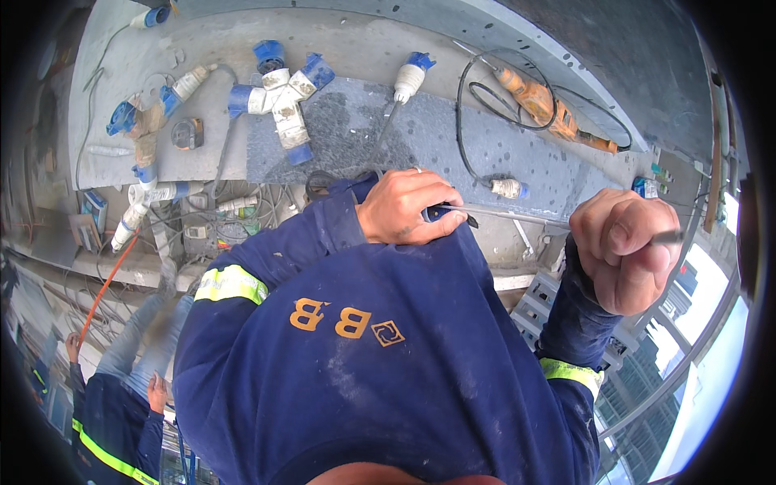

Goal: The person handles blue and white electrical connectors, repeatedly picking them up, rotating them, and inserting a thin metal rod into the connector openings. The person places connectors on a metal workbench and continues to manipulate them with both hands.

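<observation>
My left hand is closed in front of my chest, around a small dark blue and black object mostly hidden by the fingers. From it a thin grey strip or cable runs rightward toward my right hand; I cannot tell which it is. Raised at the right, my right hand is closed in a pinch, and a short, thin dark stick-like piece sticks out past its fingers. Just beyond my hands, a white and blue plug connector lies on a black cord.
On the concrete ledge lie a white-and-blue multi-way splitter, another plug and an orange power drill with its bit. Tangled cables and connectors lie to the left. A co-worker is at lower left beside an orange cable.
</observation>
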Action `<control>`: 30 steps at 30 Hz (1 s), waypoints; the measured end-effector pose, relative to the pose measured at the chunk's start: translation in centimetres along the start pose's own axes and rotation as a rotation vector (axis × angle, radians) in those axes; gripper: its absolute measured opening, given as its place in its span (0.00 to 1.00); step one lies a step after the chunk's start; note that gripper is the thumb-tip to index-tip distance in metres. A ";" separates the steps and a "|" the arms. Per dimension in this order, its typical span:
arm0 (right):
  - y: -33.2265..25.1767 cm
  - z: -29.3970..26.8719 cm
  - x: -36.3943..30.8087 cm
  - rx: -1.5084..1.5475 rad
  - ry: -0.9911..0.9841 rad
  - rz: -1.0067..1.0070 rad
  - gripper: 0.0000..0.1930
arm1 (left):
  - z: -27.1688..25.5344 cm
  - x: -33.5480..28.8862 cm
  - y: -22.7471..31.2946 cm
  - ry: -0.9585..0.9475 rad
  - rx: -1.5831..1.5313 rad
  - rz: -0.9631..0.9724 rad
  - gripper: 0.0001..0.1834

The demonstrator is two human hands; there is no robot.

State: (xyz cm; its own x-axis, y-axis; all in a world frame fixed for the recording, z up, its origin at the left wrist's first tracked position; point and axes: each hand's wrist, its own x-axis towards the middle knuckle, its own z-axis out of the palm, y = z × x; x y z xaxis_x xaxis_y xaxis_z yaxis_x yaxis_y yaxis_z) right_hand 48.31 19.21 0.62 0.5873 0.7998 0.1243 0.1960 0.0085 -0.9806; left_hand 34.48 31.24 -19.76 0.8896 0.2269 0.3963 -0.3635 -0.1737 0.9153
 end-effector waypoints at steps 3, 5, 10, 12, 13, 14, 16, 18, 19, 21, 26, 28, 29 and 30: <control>0.6 -0.2 0.8 -0.061 -0.060 -0.082 0.26 | 0.3 0.0 -0.4 0.018 0.013 -0.020 0.11; 0.5 0.5 0.0 -0.164 0.091 -0.079 0.26 | 0.3 -0.1 -0.4 0.035 0.046 -0.028 0.14; -0.8 2.8 0.1 0.047 0.306 0.076 0.24 | 0.2 0.1 -0.1 0.072 0.141 0.000 0.26; -1.5 3.5 0.5 0.173 0.404 0.142 0.23 | 0.1 0.1 -0.1 0.082 0.148 0.040 0.30; -1.7 3.1 0.3 0.195 0.370 0.152 0.22 | 0.0 0.1 -0.2 0.080 0.138 0.058 0.31; -1.8 2.8 0.3 0.248 0.314 0.165 0.21 | 0.0 0.1 -0.2 0.085 0.135 0.076 0.32; -2.1 2.1 0.4 0.346 0.206 0.198 0.18 | -0.3 0.0 0.1 0.040 0.052 -0.027 0.33; -2.2 2.0 0.5 0.461 0.159 0.250 0.15 | -0.9 0.2 0.6 -0.053 -0.050 -0.104 0.34; -2.3 1.7 0.5 0.494 0.130 0.273 0.13 | -1.7 0.5 0.7 -0.120 -0.108 -0.130 0.34; -2.2 1.4 0.5 0.530 0.101 0.310 0.12 | -3.0 0.6 -0.1 -0.247 -0.206 -0.147 0.34; -1.8 1.6 0.1 0.531 0.104 0.299 0.14 | -3.3 -0.9 -2.2 -0.395 -0.249 -0.181 0.31; -2.0 2.0 0.4 0.478 0.076 0.255 0.14 | -3.1 -1.0 -1.9 -0.355 -0.224 -0.195 0.30; -2.2 2.2 0.5 0.451 0.070 0.239 0.15 | -2.9 -1.1 -2.1 -0.321 -0.247 -0.189 0.30; -2.4 2.5 0.6 0.427 0.078 0.237 0.16 | -2.7 -1.5 -2.4 -0.288 -0.269 -0.184 0.30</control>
State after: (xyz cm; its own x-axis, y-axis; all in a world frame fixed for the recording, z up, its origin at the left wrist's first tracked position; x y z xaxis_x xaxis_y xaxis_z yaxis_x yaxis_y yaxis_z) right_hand 46.16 21.17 2.67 0.6367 0.7626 -0.1145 -0.2797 0.0899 -0.9559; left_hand 33.32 33.87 -22.39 0.9732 -0.0523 0.2238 -0.2172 0.1095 0.9700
